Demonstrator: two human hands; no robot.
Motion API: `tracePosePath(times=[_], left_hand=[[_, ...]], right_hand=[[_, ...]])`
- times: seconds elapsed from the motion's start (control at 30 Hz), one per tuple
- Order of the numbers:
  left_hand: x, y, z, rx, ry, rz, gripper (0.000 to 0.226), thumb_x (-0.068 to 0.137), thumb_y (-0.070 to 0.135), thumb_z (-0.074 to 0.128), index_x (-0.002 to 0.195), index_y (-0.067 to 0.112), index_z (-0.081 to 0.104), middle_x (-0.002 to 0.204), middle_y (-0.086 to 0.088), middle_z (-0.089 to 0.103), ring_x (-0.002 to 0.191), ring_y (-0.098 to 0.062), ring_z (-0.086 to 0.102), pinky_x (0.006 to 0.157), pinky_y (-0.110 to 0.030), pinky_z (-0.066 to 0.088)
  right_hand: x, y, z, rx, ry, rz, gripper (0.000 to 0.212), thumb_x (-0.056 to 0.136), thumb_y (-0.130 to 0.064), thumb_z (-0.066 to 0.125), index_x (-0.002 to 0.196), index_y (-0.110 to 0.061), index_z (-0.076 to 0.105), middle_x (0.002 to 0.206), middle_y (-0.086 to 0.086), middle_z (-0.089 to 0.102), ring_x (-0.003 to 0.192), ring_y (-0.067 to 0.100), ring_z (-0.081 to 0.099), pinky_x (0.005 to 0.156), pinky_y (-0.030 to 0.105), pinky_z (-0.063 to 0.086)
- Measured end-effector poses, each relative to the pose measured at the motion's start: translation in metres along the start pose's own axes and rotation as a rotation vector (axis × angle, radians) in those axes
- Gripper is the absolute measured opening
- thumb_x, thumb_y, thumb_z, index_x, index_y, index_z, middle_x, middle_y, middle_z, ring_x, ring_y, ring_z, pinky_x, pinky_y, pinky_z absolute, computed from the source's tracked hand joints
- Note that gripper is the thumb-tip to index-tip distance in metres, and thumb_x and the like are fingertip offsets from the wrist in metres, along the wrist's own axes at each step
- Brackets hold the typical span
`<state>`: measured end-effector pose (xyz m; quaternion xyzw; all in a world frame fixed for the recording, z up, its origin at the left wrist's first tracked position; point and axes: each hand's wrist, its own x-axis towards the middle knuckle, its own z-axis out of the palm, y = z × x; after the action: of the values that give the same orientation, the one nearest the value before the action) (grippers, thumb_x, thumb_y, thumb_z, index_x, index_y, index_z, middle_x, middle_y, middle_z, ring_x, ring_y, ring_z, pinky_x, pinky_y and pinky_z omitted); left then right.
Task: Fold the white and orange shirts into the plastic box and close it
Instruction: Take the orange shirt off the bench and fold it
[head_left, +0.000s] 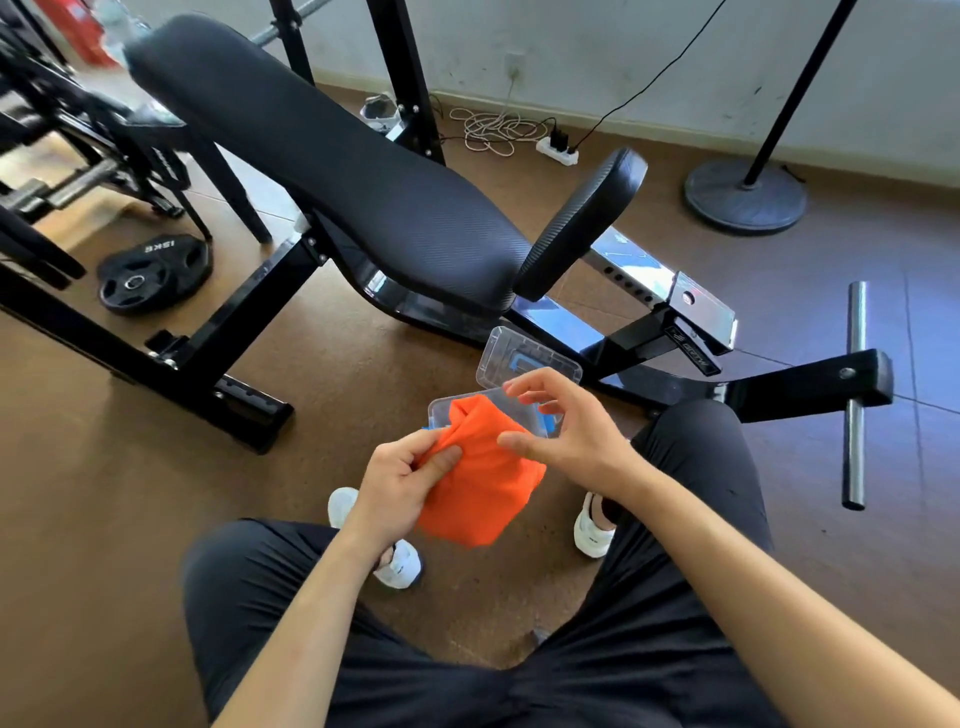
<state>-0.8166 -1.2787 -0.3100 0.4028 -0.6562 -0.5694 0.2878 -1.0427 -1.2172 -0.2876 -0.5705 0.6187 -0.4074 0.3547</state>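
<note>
two hands at centre frame. left hand (400, 478) pinches the folded orange shirt (483, 488), half over the open plastic box (441, 408); right hand (571, 431) loose-fingered, thumb on the cloth, gripping nothing. step: packing. next: press the shirt fully inside, then swing lid (524, 358) down. white shirt unseen.

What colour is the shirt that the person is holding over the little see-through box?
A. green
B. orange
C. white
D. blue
B: the left hand pinches a bright orange shirt bunched over the open plastic box.
</note>
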Motion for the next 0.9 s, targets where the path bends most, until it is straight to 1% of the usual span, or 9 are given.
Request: tracePosePath(times=[0.1, 0.17, 0.23, 0.3, 0.43, 0.53, 0.67, 0.8, 0.9], left_hand=[[0.002, 0.014, -0.003, -0.047, -0.135, -0.024, 0.017, 0.091, 0.016, 0.065, 0.105, 0.017, 0.075, 0.085, 0.012, 0.076, 0.080, 0.001, 0.064, 0.073, -0.016, 0.049], [0.004, 0.021, -0.004, -0.025, -0.221, -0.025, 0.017, 0.094, 0.006, 0.062, 0.103, 0.016, 0.073, 0.082, 0.017, 0.074, 0.077, 0.005, 0.063, 0.071, -0.013, 0.047], [0.006, 0.027, -0.005, 0.028, -0.288, -0.024, 0.022, 0.096, 0.000, 0.061, 0.098, 0.019, 0.071, 0.078, 0.023, 0.071, 0.074, 0.009, 0.061, 0.070, -0.010, 0.045], [0.008, 0.027, -0.006, 0.089, -0.303, -0.018, 0.022, 0.095, 0.004, 0.064, 0.098, 0.024, 0.073, 0.079, 0.023, 0.072, 0.075, 0.008, 0.062, 0.070, -0.012, 0.045], [0.013, 0.021, -0.008, 0.203, -0.309, -0.050, 0.026, 0.089, 0.020, 0.076, 0.109, 0.037, 0.074, 0.098, 0.017, 0.076, 0.092, -0.001, 0.069, 0.079, -0.019, 0.053], [0.014, 0.008, -0.008, 0.298, -0.313, -0.071, 0.041, 0.082, 0.021, 0.083, 0.088, 0.059, 0.069, 0.082, 0.029, 0.069, 0.077, 0.007, 0.062, 0.071, -0.013, 0.046], [0.016, -0.011, -0.011, 0.245, -0.190, -0.144, 0.030, 0.084, 0.022, 0.081, 0.066, 0.043, 0.068, 0.061, 0.022, 0.059, 0.059, 0.003, 0.050, 0.060, -0.016, 0.040], [0.022, -0.013, -0.014, 0.288, -0.129, -0.150, 0.010, 0.081, 0.030, 0.084, 0.077, 0.028, 0.075, 0.068, 0.011, 0.065, 0.065, -0.002, 0.054, 0.064, -0.025, 0.045], [0.029, -0.012, -0.015, 0.390, -0.095, -0.127, 0.016, 0.079, 0.039, 0.084, 0.081, 0.026, 0.076, 0.071, 0.003, 0.069, 0.066, -0.004, 0.057, 0.067, -0.033, 0.049]], right_hand=[[-0.005, -0.005, 0.001, -0.077, -0.149, -0.073, 0.076, 0.076, -0.037, 0.085, 0.141, -0.038, 0.044, 0.142, -0.023, 0.050, 0.133, -0.005, 0.044, 0.112, 0.024, 0.037], [-0.007, -0.010, 0.003, -0.101, -0.219, -0.136, 0.086, 0.081, -0.028, 0.083, 0.151, -0.035, 0.036, 0.146, -0.025, 0.046, 0.134, -0.012, 0.039, 0.110, 0.011, 0.029], [-0.005, -0.013, 0.004, -0.108, -0.281, -0.146, 0.080, 0.085, -0.022, 0.078, 0.152, -0.037, 0.036, 0.141, -0.021, 0.052, 0.125, -0.013, 0.046, 0.104, 0.009, 0.034], [-0.004, -0.010, 0.005, -0.140, -0.293, -0.167, 0.066, 0.086, -0.016, 0.075, 0.145, -0.033, 0.049, 0.135, -0.015, 0.059, 0.122, -0.007, 0.053, 0.103, 0.019, 0.042], [-0.003, 0.002, 0.008, -0.153, -0.169, -0.196, 0.040, 0.081, -0.008, 0.076, 0.120, -0.018, 0.068, 0.114, -0.010, 0.069, 0.110, 0.005, 0.062, 0.097, 0.030, 0.049], [-0.006, 0.002, 0.006, -0.107, -0.079, -0.160, 0.037, 0.084, -0.006, 0.074, 0.117, -0.020, 0.065, 0.115, -0.009, 0.068, 0.112, 0.007, 0.062, 0.099, 0.034, 0.049], [-0.006, 0.002, -0.004, -0.156, -0.155, -0.147, 0.043, 0.090, -0.007, 0.067, 0.126, -0.029, 0.061, 0.123, -0.010, 0.062, 0.120, 0.007, 0.057, 0.104, 0.032, 0.046], [-0.008, 0.002, -0.013, -0.254, -0.422, -0.134, 0.056, 0.088, -0.002, 0.065, 0.130, -0.039, 0.064, 0.132, -0.008, 0.054, 0.127, 0.008, 0.050, 0.108, 0.029, 0.042], [-0.009, 0.001, -0.014, -0.358, -0.520, -0.106, 0.057, 0.088, -0.006, 0.066, 0.130, -0.046, 0.063, 0.134, -0.008, 0.053, 0.126, 0.011, 0.050, 0.108, 0.033, 0.043]])
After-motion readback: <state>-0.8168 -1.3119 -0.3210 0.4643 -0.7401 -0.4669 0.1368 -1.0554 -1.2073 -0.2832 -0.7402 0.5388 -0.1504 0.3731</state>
